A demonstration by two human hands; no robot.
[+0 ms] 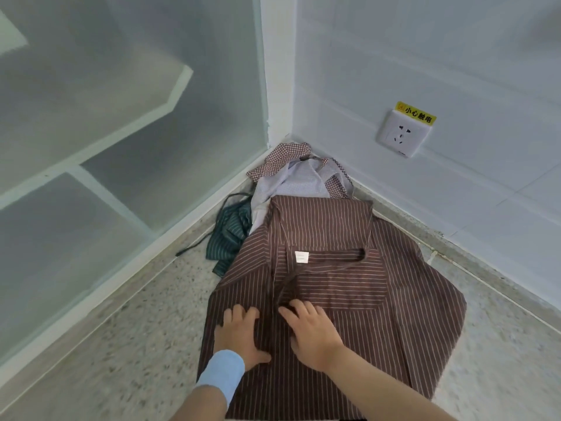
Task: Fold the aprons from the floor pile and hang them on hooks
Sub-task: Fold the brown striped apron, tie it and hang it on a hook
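A brown apron with thin white stripes [394, 299] lies spread on the speckled floor, its bib and a white label turned up. My left hand [239, 332], with a blue wristband, presses flat on the apron's near left part. Just right of it, my right hand [312, 332] also lies on the cloth with its fingers spread, beside a brown strap. Behind the apron, in the corner, lies the pile: a dark green striped apron [230, 235], a pale dotted one [297, 183] and a red checked one [285, 156].
Frosted glass panels with white frames [121, 147] run along the left. A white tiled wall on the right carries a socket [402, 133] under a yellow warning sticker. Bare speckled floor [136, 344] lies to the left and right of the apron.
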